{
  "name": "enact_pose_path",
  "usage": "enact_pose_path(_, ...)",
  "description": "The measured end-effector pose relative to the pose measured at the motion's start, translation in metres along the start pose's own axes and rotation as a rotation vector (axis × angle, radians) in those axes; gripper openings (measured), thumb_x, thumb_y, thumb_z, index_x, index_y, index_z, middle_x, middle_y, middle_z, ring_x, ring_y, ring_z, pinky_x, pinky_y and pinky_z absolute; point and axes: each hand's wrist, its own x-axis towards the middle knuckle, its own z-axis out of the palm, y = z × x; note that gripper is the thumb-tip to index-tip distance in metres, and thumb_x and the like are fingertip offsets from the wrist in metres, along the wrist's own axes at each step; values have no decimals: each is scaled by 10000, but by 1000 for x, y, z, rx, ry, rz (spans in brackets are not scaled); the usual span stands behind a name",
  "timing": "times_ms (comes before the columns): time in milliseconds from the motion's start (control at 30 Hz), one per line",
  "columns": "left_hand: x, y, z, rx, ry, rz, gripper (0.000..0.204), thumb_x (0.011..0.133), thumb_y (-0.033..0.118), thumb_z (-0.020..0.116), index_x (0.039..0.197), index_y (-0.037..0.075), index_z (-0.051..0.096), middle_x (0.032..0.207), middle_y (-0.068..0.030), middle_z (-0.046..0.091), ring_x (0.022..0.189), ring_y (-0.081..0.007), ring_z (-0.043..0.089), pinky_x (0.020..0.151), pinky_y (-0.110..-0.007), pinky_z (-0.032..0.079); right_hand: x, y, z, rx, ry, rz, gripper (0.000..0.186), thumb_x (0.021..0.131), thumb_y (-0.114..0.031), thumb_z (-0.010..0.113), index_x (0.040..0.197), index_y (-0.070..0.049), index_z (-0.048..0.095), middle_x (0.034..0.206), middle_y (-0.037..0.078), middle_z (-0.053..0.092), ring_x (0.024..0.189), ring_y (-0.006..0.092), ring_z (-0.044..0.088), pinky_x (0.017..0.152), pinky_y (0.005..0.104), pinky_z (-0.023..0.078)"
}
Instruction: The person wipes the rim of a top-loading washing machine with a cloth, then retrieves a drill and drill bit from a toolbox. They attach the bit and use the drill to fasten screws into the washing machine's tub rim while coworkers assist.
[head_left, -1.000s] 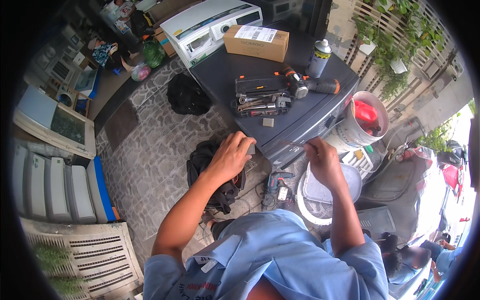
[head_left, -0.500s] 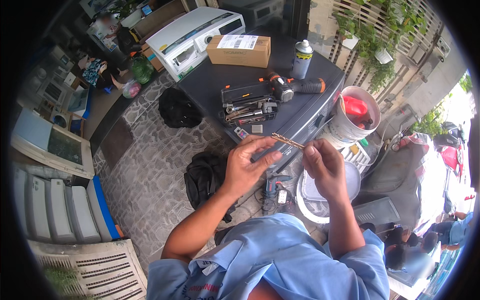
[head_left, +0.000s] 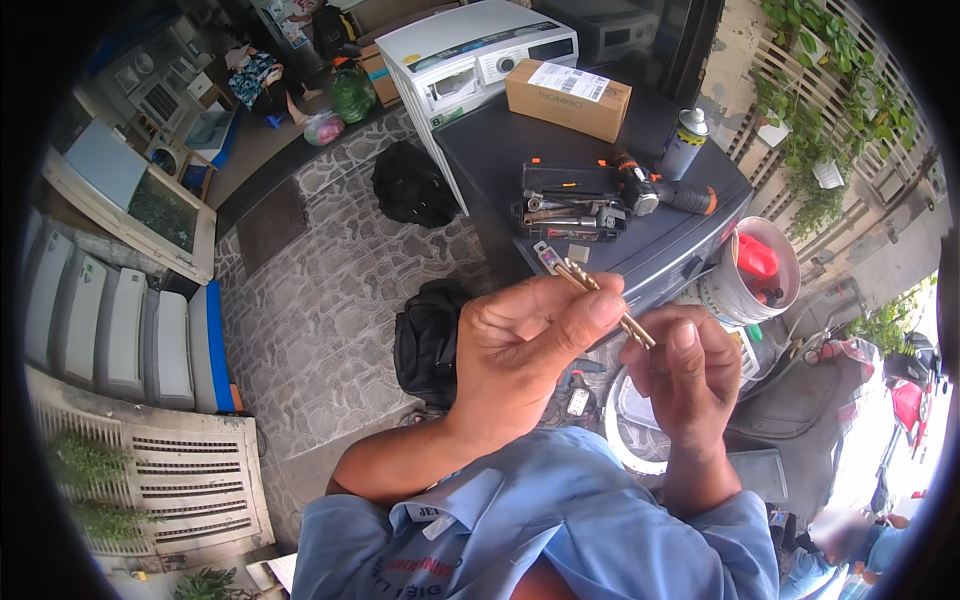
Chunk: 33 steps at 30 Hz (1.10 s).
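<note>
My left hand (head_left: 515, 345) pinches a small bunch of gold-coloured twist drill bits (head_left: 637, 330) between thumb and fingers, the fluted tips pointing up and left. My right hand (head_left: 697, 375) sits at the shank ends with its fingers curled in and the thumb up; whether anything is inside them is hidden. Beyond the hands, an open tool case (head_left: 570, 213) of wrenches and other metal tools lies on a dark box-shaped unit (head_left: 690, 238). Beside the case rests an orange-and-black cordless drill (head_left: 645, 192). A small colourful packet (head_left: 547, 257) shows just past the bit tips.
A cardboard box (head_left: 567, 105) and a spray can (head_left: 685, 145) stand on the dark unit, near a white washing machine (head_left: 455, 65). Right of it is a white bucket (head_left: 735, 290) holding red things. Black bags (head_left: 430, 330) and a corded power tool (head_left: 580, 380) lie on the stone-patterned floor.
Both hands have come nearer to me. The left, formerly with fingers apart at the bit tips, now grips the bits. The right has let its pinch on them go. The view has shifted.
</note>
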Motion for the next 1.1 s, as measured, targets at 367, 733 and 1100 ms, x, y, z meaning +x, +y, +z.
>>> enact_pose_path(367,5,10,-1,-60,32,206,155,968,147,660,1049,22,706,1086,-70,706,910,-221,679,845,-392,547,-5,-3,0,-65,45,30,355,1047,-293,544,1052,34,680,801,87,703,613,60,564,546,202,441)
enact_pose_path(733,5,10,-4,-67,41,210,153,955,176,690,1024,41,704,1020,-53,715,897,-207,676,839,-378,534,-7,2,-2,-64,57,23,350,1038,-291,565,1031,36,690,792,86,703,590,55,548,542,197,435)
enact_pose_path(1100,8,9,-2,-81,39,198,100,942,149,702,924,54,676,1000,-54,704,906,-218,652,855,-380,511,-7,4,-3,-61,76,65,319,1015,-284,610,1027,25,691,786,78,703,571,43,526,527,198,421)
